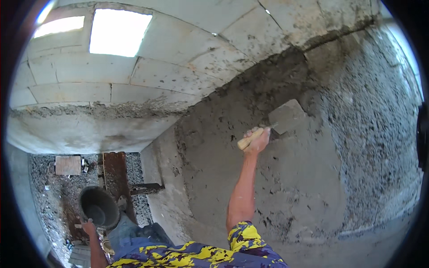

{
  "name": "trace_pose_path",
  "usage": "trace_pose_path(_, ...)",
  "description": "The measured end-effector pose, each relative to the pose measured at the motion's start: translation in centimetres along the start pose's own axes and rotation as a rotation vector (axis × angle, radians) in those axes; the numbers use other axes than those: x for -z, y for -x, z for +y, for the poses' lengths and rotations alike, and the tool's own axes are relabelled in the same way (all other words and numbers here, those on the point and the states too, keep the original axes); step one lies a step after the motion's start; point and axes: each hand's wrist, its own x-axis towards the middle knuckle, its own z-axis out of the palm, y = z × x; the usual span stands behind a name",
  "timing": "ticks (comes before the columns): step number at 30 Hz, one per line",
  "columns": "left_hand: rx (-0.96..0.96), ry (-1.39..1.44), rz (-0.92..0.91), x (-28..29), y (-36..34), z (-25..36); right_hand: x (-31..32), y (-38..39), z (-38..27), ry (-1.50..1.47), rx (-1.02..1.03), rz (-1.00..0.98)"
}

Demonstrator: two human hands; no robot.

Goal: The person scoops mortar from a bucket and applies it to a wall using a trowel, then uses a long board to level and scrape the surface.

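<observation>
My right hand is closed around the pale wooden handle of a trowel, arm stretched forward. The trowel's broad grey blade lies against a mortar-covered wall, by the border between a smoother wet patch and rougher, darker mortar. Low on the left, my left hand grips the rim of a dark round bucket, its thumb at the edge. Grey residue coats the inside of the bucket; how much mortar it holds is hard to tell. A small pale piece shows beside the left fingers, too small to name.
A bare block wall with a bright window opening meets the mortared wall at a corner. Below, a brown plank stands near the bucket, above gravelly ground. A flat board lies farther left.
</observation>
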Motion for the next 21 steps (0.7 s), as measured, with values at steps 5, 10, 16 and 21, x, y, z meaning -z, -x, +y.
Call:
trace_pose_path(5,-0.139,0.158,0.132,4.5,-3.4,-6.8,-5.1,-5.2,5.5,0.136,-0.176,-0.071)
trace_pose_path(10,0.011,-0.059,0.067,6.1,-0.9,-3.2,-3.5,-6.3,5.9,0.493,-0.239,-0.025)
trace_pose_path(16,0.006,0.211,0.191,6.5,-1.0,-4.3,-1.4,-3.4,3.0,0.839,-0.094,0.108)
trace_pose_path(21,-0.02,0.378,0.315,8.2,-5.4,-9.6,-4.5,2.0,4.3,0.561,0.029,0.115)
